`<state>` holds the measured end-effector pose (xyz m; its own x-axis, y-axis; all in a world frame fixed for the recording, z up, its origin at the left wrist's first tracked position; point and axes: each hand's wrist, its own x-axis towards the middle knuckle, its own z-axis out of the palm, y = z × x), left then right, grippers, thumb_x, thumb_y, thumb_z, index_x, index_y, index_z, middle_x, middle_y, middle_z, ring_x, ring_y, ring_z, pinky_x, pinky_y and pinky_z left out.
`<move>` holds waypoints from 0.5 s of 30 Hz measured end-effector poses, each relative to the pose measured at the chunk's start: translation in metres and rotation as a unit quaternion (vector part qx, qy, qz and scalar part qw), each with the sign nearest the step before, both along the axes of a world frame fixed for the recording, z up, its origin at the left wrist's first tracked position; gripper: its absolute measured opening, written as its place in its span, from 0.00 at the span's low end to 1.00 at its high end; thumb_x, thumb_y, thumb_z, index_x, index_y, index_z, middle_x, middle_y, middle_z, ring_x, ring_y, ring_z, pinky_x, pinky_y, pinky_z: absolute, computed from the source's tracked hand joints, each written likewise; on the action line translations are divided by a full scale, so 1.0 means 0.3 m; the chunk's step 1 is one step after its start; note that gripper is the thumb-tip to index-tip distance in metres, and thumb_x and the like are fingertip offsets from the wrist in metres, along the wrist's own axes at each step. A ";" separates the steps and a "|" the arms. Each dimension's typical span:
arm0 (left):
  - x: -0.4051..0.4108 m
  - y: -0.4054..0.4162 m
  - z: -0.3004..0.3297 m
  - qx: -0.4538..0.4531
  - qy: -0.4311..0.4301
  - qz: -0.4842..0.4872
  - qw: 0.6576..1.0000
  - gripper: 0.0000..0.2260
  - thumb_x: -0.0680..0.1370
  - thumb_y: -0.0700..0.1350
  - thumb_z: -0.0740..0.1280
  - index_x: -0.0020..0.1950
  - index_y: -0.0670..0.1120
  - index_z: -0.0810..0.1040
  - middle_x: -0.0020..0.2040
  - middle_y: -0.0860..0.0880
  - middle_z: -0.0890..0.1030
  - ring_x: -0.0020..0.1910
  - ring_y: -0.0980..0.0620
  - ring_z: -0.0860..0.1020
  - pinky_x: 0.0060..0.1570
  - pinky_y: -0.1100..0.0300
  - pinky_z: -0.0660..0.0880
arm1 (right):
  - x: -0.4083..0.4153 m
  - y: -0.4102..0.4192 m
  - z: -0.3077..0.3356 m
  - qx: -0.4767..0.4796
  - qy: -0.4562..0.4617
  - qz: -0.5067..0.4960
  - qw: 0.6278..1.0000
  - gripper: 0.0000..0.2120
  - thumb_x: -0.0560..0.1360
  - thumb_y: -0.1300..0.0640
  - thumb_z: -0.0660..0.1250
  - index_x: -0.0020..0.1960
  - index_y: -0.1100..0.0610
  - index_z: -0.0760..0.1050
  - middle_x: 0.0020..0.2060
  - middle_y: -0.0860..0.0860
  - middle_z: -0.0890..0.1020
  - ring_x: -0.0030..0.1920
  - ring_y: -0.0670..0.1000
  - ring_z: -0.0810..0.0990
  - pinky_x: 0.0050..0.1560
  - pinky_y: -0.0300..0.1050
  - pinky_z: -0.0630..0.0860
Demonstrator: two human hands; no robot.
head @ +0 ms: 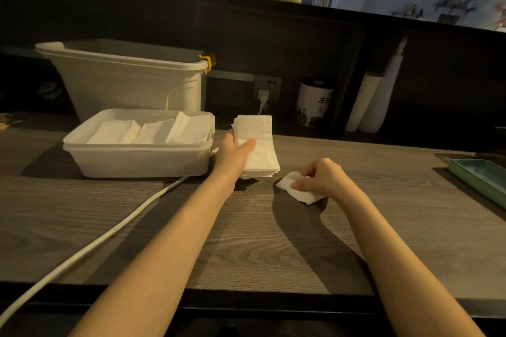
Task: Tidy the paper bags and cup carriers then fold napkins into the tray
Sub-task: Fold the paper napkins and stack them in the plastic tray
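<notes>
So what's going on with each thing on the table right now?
Left hand: holds the napkin stack.
Napkin stack: lifted and tilted, lower end near the table.
Right hand: pinches the single napkin.
Single napkin: folded, flat on the table.
Tray: open, folded napkins inside.
Plug: in the socket.

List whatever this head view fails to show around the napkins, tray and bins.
- Napkin stack: sheet count unreadable; the left hand covers its left side.
- Small napkin: its folds are hidden under the right hand.
- Tray: depth of the napkin pile hidden by its cloudy wall.
- Tall bin: contents hidden behind its rim.
- Green dish: cut off by the right edge.
</notes>
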<state>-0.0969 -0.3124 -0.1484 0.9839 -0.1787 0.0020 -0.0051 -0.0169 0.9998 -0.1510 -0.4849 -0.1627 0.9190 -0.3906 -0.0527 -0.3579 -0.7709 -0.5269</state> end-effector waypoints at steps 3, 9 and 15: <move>0.001 -0.001 -0.002 0.011 -0.006 0.001 1.000 0.20 0.79 0.45 0.62 0.70 0.46 0.63 0.65 0.45 0.72 0.53 0.51 0.73 0.41 0.61 0.74 | -0.008 -0.008 0.007 0.001 0.002 0.014 1.000 0.19 0.71 0.55 0.73 0.59 0.57 0.75 0.58 0.53 0.77 0.53 0.50 0.74 0.48 0.41 0.69; 0.011 -0.007 -0.006 0.069 -0.051 0.017 0.996 0.19 0.81 0.46 0.59 0.71 0.45 0.62 0.64 0.45 0.71 0.53 0.50 0.73 0.43 0.60 0.74 | -0.044 0.001 0.062 0.087 -0.055 0.041 0.994 0.21 0.74 0.54 0.69 0.66 0.51 0.71 0.59 0.52 0.73 0.52 0.49 0.74 0.49 0.42 0.71; 0.003 -0.010 -0.012 0.115 -0.096 0.037 0.988 0.18 0.81 0.48 0.57 0.70 0.44 0.63 0.62 0.45 0.73 0.48 0.53 0.72 0.40 0.62 0.72 | -0.081 0.028 0.124 0.265 -0.289 0.054 0.918 0.16 0.74 0.56 0.70 0.59 0.46 0.73 0.50 0.49 0.80 0.43 0.47 0.81 0.36 0.37 0.77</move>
<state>-0.0960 -0.3153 -0.1519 0.9797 -0.1239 0.1576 -0.1847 -0.2519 0.9500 -0.1754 -0.4765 -0.1254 0.8851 -0.3558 0.3001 0.1631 -0.3666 -0.9160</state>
